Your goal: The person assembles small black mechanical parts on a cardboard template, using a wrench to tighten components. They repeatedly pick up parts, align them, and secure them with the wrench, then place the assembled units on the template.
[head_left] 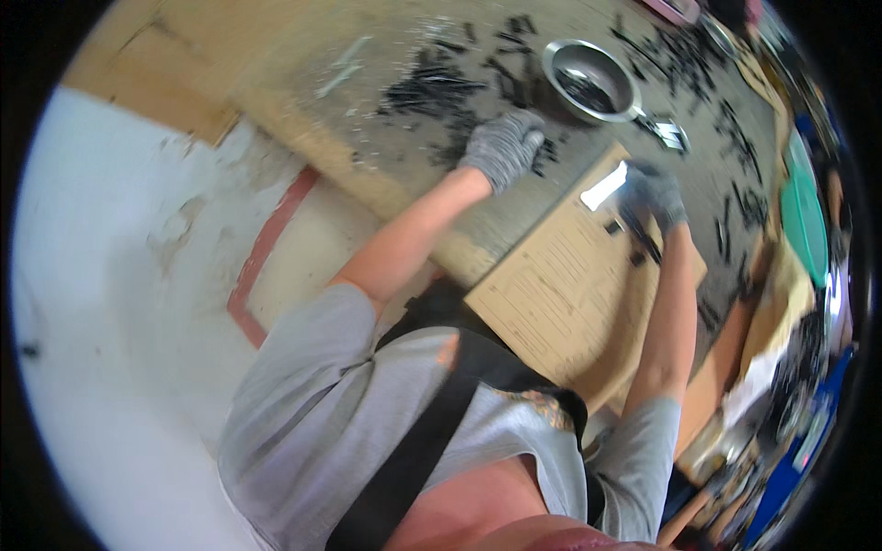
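Both my hands wear grey knit gloves. My left hand (pixel 503 147) reaches onto the grey worktable (pixel 386 156), its fingers curled down over a scatter of small black pieces (pixel 432 87); whether it grips any is hidden. My right hand (pixel 654 193) rests on a tan printed board (pixel 560 294) lying on the table edge. Its fingers close around a thin black strip (pixel 646 243) that sticks out below the glove. A small white piece (pixel 604 186) lies on the board just left of this hand.
A round metal bowl (pixel 588 78) holding black pieces stands beyond both hands. More black pieces (pixel 735 129) litter the table's right side. A green object (pixel 804 220) sits at the far right. The pale floor with a red line (pixel 266 248) lies to the left.
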`<state>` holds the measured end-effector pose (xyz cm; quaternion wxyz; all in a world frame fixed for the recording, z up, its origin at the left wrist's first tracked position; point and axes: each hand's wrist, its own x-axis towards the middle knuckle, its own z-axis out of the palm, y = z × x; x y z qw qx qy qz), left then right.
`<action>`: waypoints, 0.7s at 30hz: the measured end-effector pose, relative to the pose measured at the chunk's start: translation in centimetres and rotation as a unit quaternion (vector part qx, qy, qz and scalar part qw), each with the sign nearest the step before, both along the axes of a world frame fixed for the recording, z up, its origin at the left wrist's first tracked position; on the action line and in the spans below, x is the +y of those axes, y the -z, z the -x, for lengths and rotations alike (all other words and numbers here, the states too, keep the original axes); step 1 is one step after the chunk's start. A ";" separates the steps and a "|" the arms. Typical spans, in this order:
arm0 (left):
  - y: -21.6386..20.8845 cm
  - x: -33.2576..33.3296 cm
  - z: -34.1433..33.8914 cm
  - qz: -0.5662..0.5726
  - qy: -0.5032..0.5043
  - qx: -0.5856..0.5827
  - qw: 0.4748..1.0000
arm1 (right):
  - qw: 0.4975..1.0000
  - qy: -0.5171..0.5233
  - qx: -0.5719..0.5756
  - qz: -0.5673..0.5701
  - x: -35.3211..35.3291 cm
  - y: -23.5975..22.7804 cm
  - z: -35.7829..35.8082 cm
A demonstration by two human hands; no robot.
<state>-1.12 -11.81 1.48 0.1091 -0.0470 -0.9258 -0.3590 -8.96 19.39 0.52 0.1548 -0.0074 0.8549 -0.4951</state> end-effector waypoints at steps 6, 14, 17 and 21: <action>-2.9 -23.1 4.8 0.190 -0.300 -0.112 0.928 | 0.958 -0.030 0.123 -0.257 -2.2 -1.8 -2.1; 2.6 -34.3 7.2 0.131 -0.264 -0.293 0.910 | 0.913 0.036 0.323 -0.247 -4.5 -6.1 -8.2; 1.4 -33.1 7.4 0.355 -0.208 -0.202 0.889 | 0.943 0.019 0.295 -0.156 -4.8 -7.6 -10.2; -2.8 -20.7 4.8 -0.048 -0.002 -0.100 0.994 | 0.983 0.088 0.118 0.112 -7.6 -10.5 -11.6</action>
